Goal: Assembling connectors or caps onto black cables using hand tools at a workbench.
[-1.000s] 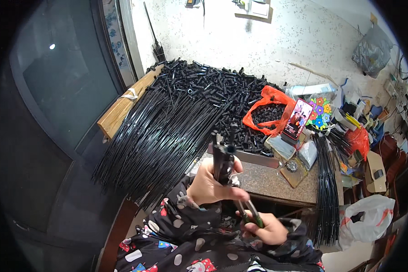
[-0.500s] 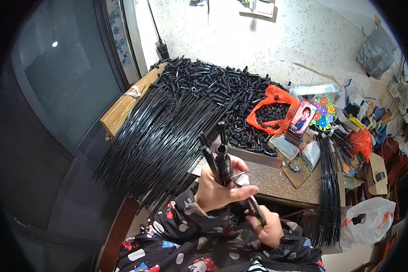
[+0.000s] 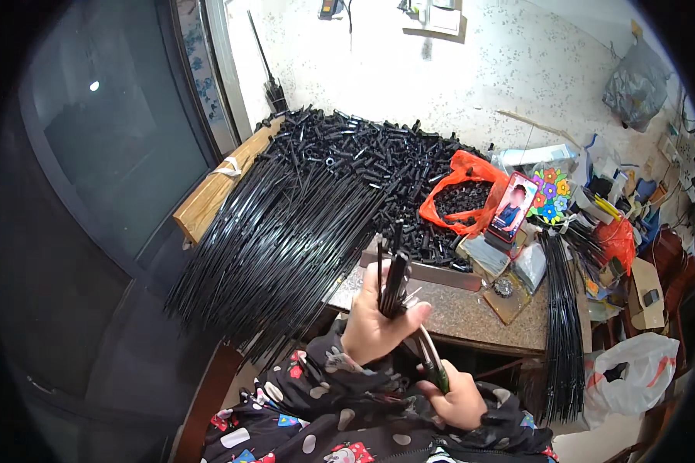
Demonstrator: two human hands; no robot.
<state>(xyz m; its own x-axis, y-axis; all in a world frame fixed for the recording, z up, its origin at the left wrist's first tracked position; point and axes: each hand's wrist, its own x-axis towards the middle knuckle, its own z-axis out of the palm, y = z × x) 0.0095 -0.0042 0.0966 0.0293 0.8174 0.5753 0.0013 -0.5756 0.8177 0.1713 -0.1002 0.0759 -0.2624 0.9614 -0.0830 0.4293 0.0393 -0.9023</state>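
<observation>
My left hand [image 3: 372,330] is closed round a bundle of thin black rods [image 3: 394,284] that looks like part of an umbrella frame. The rods stand up out of the fist, with a thin pale piece poking out beside the thumb. Slim, shiny rod lengths [image 3: 431,356] run from below that fist down to my right hand [image 3: 459,397], which is closed on their dark lower end. Behind the left hand, long black rods [image 3: 274,231] lie in a wide fan, and short black plastic tubes [image 3: 355,147] form a heap on the table [image 3: 471,312].
A red plastic bag [image 3: 432,202] holds small black parts beside a propped phone [image 3: 513,207]. A wooden board [image 3: 224,189] edges the pile at left. More black rods [image 3: 561,332] hang over the table's right side, near a white plastic bag [image 3: 633,374] and assorted clutter.
The rods above my left hand have drawn together and turned; the black collar seen among them earlier is no longer clear. More pale, shiny rod length shows above my right hand.
</observation>
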